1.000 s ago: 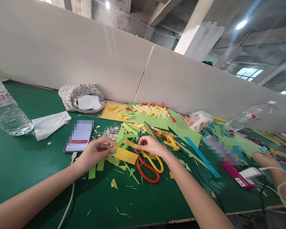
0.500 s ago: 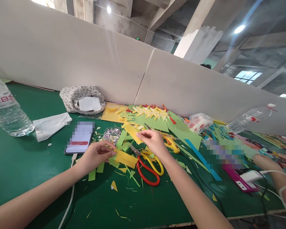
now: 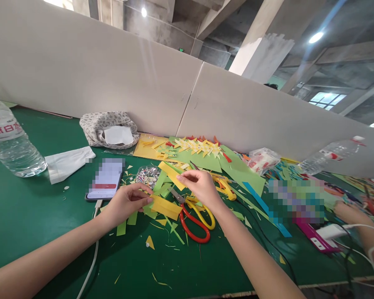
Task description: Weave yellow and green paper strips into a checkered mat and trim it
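My left hand [image 3: 131, 202] pinches the left end of a yellow paper strip [image 3: 166, 207], which points right above the green tabletop. Between the thumb and fingers of my right hand [image 3: 200, 185] is a second yellow paper strip [image 3: 171, 174], slanting up to the left. The two strips are apart. Just beneath lie scissors [image 3: 195, 237] with one red and one yellow handle loop, blades partly open. Green paper strips [image 3: 163, 182] and scraps are scattered under and around my hands. A clear tray of small round beads or eyes [image 3: 147, 175] sits behind them.
A phone [image 3: 105, 180] on a white cable lies left, near a water bottle [image 3: 14, 141]. Behind my right hand is a yellow glue gun [image 3: 227, 189]. Woven paper fish shapes [image 3: 199, 146] lie at the back. A pink power strip [image 3: 318, 238] and another person's hand [image 3: 345, 211] are right.
Both hands keep their grip and stay nearly in place. The strip in my right hand has tilted slightly leftward. The whole view has shifted a little, and the other person's hands have moved.
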Demonstrator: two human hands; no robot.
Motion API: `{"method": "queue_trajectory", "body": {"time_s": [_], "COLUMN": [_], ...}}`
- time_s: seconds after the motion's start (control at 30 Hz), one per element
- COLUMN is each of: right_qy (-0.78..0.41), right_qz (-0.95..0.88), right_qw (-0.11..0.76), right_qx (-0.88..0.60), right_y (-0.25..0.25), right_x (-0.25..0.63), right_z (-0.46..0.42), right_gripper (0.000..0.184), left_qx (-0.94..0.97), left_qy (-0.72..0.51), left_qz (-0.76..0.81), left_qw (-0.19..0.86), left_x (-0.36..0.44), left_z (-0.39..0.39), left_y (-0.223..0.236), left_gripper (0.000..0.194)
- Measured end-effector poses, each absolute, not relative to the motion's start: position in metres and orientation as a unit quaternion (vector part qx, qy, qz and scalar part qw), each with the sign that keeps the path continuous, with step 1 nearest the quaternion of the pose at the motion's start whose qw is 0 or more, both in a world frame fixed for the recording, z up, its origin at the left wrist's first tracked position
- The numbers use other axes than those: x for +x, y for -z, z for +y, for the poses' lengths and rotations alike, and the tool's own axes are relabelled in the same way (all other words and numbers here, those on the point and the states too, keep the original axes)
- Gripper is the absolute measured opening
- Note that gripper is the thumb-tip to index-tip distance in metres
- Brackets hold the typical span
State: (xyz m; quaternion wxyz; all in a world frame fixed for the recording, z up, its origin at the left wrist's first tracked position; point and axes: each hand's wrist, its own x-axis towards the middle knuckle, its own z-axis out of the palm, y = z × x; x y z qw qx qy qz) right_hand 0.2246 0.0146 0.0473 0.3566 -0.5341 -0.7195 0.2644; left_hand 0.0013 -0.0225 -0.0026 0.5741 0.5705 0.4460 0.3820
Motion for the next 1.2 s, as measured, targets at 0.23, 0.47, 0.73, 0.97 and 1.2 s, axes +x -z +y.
{"method": "queue_trajectory", "body": {"time_s": [0.23,0.47,0.73,0.97,1.2], "right_qy": [-0.263,-0.298,-0.356,-0.532,-0.449], "right_qz": [-0.743,-0.787,-0.781,-0.71,-0.724], "right_qw": [0.295,0.19,0.184,0.213,0.234], "right_qx": [-0.54,-0.506,-0.48,-0.409,-0.469], "right_y": [-0.051,-0.056,-0.051,-0.034,-0.042], "right_x": [0.222,0.232,0.22,0.203,0.2], "right_z": [0.01,0.011,0.006,0.001,-0.005], "right_gripper": [0.027,0.021,0.035,0.033,0.026], "left_qx": [0.586,0.562,0.594,0.608,0.541], "left_qy": [-0.377,-0.389,-0.375,-0.377,-0.38], "left_qz": [0.445,0.454,0.418,0.403,0.431], "left_qw": [0.563,0.572,0.576,0.571,0.615], "left_x": [0.0,-0.001,0.004,0.004,0.004], "left_z": [-0.021,-0.022,-0.027,-0.029,-0.027], "left_y": [0.004,0.004,0.002,0.005,-0.001], "left_gripper": [0.025,0.024,0.022,0.021,0.03]}}
